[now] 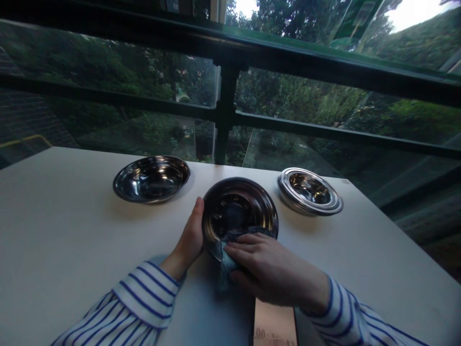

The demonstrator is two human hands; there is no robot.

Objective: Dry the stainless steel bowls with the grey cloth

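Observation:
My left hand (189, 240) grips the left rim of a shiny steel plate (245, 204) that is tilted up toward me at the table's middle. Over the plate's near rim, my right hand (270, 271) presses a dark grey cloth (226, 269), with its fingers curled around the cloth. Both sleeves are white with blue stripes.
A single steel plate (151, 179) lies flat at the back left. At the back right sits a stack of steel plates (309, 191). The white table (65, 230) ends at a dark window frame (225, 115). A tan card (275, 324) lies at the near edge.

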